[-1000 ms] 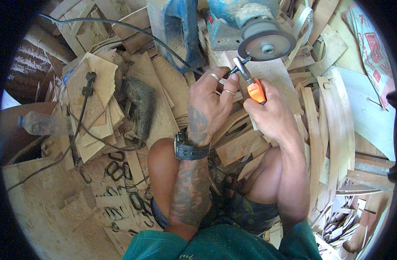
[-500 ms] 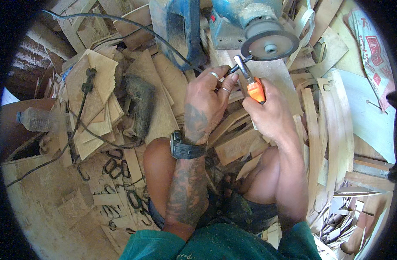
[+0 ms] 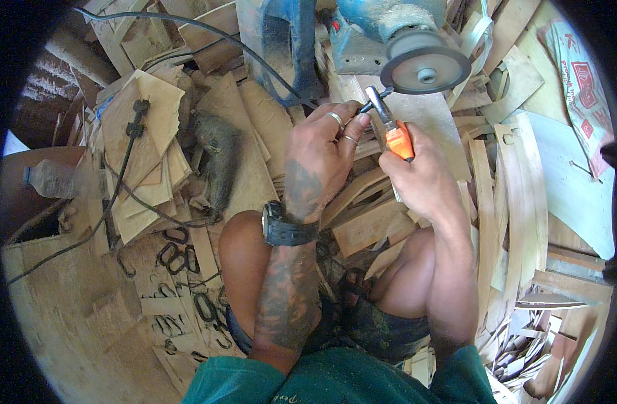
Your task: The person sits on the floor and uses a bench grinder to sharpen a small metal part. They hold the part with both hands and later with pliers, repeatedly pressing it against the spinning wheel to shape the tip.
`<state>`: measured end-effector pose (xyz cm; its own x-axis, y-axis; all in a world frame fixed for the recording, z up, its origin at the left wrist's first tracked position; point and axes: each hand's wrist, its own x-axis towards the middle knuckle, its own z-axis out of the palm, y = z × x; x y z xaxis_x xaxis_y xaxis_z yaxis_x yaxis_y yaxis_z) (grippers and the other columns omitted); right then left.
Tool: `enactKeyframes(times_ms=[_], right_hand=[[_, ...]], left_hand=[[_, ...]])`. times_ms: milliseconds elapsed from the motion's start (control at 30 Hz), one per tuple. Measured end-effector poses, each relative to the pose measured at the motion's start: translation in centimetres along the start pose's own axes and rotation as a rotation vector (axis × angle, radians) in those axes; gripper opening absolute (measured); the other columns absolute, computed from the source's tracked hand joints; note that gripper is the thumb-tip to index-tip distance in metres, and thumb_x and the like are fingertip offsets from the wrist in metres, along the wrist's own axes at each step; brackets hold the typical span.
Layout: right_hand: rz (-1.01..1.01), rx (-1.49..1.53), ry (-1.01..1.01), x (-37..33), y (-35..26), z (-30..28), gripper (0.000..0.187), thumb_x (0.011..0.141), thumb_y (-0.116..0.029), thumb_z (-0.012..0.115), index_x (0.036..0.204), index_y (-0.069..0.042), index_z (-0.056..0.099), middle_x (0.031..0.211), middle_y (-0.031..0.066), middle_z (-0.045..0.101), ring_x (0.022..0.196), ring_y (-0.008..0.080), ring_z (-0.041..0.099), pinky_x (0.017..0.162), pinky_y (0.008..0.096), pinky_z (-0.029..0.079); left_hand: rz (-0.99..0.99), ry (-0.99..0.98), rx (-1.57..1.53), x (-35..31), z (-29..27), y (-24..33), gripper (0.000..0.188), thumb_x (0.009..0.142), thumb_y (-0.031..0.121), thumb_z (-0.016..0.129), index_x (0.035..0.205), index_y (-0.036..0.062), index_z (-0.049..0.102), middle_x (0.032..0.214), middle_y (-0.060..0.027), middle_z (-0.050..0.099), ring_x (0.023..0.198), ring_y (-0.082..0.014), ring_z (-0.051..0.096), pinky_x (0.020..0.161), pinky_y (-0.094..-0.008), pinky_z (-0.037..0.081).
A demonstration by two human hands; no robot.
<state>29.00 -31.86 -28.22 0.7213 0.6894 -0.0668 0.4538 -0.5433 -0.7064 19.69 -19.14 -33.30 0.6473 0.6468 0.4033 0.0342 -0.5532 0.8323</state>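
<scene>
My right hand (image 3: 419,168) is closed around the orange handles of a pair of pliers (image 3: 391,131). The metal jaws of the pliers grip a short dark metal rod (image 3: 372,104). My left hand (image 3: 322,151), with two rings on its fingers, pinches the near left end of that rod between thumb and fingers. The rod's far end points up and right, close to the lower left rim of a grey grinding wheel (image 3: 426,73); I cannot tell whether they touch. Behind the wheel is the blue bench grinder (image 3: 355,40) that carries it.
A blue metal stand (image 3: 277,50) rises left of the grinder. A black cable with a plug (image 3: 139,118) crosses stacked plywood offcuts (image 3: 147,94). Several dark metal links (image 3: 177,256) lie at lower left. Curved wood strips (image 3: 524,195) and a printed bag (image 3: 578,87) are on the right.
The whole view has shifted slightly. Both hands keep their hold on the rod and pliers, with the rod's tip still beside the wheel.
</scene>
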Motion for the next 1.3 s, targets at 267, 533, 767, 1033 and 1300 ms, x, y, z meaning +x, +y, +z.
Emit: enactKeyframes(times_ms=[267,533,767,1033,1300], right_hand=[[0.043,0.006,0.004,-0.07,-0.46,-0.32,0.028,0.082,-0.019,0.061,0.096,0.005,0.06,0.084,0.026,0.065,0.083,0.0429,0.064,0.078,0.0494,0.049],[0.069,0.02,-0.037,0.14,-0.15,-0.22,0.03,0.082,-0.02,0.061,0.099,0.005,0.06,0.088,0.0273,0.065,0.087,0.0442,0.065,0.081,0.05,0.049],[0.038,-0.01,-0.026,0.08,-0.19,-0.09,0.031,0.082,-0.02,0.061,0.099,0.005,0.06,0.089,0.0277,0.065,0.089,0.0446,0.064,0.082,0.0498,0.049],[0.048,-0.031,-0.012,-0.02,-0.52,-0.13,0.031,0.081,-0.02,0.061,0.099,0.006,0.06,0.089,0.0278,0.065,0.088,0.0445,0.064,0.082,0.0497,0.049],[0.054,-0.015,-0.01,0.15,-0.54,0.08,0.031,0.081,-0.02,0.061,0.099,0.006,0.06,0.089,0.0277,0.065,0.089,0.0446,0.064,0.081,0.0498,0.049]], left_hand=[[0.021,0.043,0.003,0.27,0.52,0.14,0.028,0.093,0.022,0.071,0.109,-0.0008,0.072,0.094,-0.018,0.072,0.081,-0.0283,0.071,0.074,-0.0359,0.054],[0.008,0.043,-0.013,0.04,0.56,0.19,0.027,0.095,0.023,0.07,0.108,-0.0012,0.071,0.091,-0.017,0.071,0.077,-0.026,0.068,0.071,-0.0354,0.053],[0.047,0.077,-0.03,-0.08,0.78,-0.45,0.024,0.095,0.019,0.069,0.108,-0.0009,0.071,0.091,-0.0166,0.07,0.076,-0.0255,0.067,0.07,-0.0346,0.052],[0.029,0.061,-0.037,-0.05,0.9,-0.3,0.023,0.095,0.02,0.069,0.104,-0.0011,0.071,0.093,-0.0181,0.07,0.077,-0.0317,0.068,0.07,-0.0383,0.053],[0.029,0.067,-0.002,0.05,0.72,-0.52,0.024,0.096,0.021,0.068,0.107,-0.0009,0.071,0.093,-0.0171,0.071,0.078,-0.027,0.069,0.072,-0.0353,0.053]])
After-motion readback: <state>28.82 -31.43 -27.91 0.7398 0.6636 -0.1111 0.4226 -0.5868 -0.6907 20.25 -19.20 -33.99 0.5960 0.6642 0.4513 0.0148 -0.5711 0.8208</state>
